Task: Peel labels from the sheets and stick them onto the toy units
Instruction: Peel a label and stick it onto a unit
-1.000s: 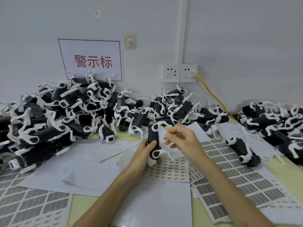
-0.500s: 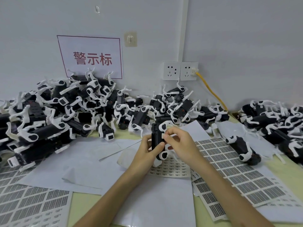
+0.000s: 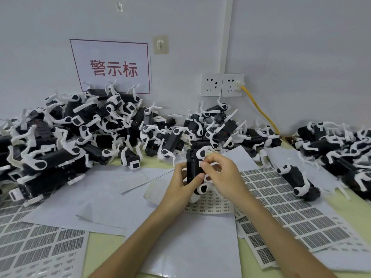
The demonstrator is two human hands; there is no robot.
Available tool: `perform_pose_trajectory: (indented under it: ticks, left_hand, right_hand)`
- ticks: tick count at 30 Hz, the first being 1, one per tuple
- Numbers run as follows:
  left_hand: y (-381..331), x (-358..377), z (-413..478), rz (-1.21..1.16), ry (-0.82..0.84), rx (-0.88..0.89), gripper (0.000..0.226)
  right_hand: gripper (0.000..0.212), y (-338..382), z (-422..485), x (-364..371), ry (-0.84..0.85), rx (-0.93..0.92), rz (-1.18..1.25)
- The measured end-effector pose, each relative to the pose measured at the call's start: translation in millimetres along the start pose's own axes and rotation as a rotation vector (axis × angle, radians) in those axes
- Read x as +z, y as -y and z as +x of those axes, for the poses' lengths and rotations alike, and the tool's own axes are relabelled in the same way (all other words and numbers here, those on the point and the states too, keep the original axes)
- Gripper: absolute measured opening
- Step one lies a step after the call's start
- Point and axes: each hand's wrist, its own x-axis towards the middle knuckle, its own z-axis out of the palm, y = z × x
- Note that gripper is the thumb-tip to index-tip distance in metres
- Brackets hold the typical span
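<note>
While the left hand (image 3: 178, 183) grips one black, white-legged plastic toy (image 3: 191, 171) above the papery sheets (image 3: 281, 197) and the right hand (image 3: 224, 173) pinches a tiny white label (image 3: 200, 163) onto its side, a huge pile (image 3: 90, 137) of the same hard, spindly-legged units sits behind, so I'd guess loads remain lol.

A second ago the right hand (image 3: 222, 173) hovered just right of the toy unit (image 3: 191, 167), apart from it, a small label (image 3: 200, 162) pinched in its fingertips. It has since closed in at frame centre, pinching the label against the unit's black body. The left hand (image 3: 180, 181) has turned the unit, showing a broader black face.
</note>
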Motion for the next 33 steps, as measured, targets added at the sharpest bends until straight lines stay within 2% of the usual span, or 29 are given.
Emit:
perform_pose_trajectory:
  ticks: [15,18,20,24,29,33]
  left_hand:
    - [3,0,-1,0.044,-0.014,0.019,0.034]
    - [3,0,-1,0.048,-0.019,0.017,0.033]
    - [2,-1,0,0.026,-0.028,-0.007,0.033]
    - [-1,-1,0,-0.025,-0.014,-0.053,0.030]
    - [-6,-3,-2,-0.061,0.089,-0.039,0.029]
    - [-9,-8,-3,-0.096,0.147,-0.051,0.030]
  right_hand:
    - [0.014,-1,-3,9,-0.092,0.052,-0.012]
    - [0.027,-4,-3,8,-0.094,0.100,0.065]
    - [0.036,-5,-1,5,-0.047,0.133,0.103]
    - [0.033,-6,-1,5,0.098,0.144,0.152]
    - [0.042,-3,-2,3,0.116,0.057,0.166]
    - [0.031,-4,-1,-4,0.187,0.057,0.306]
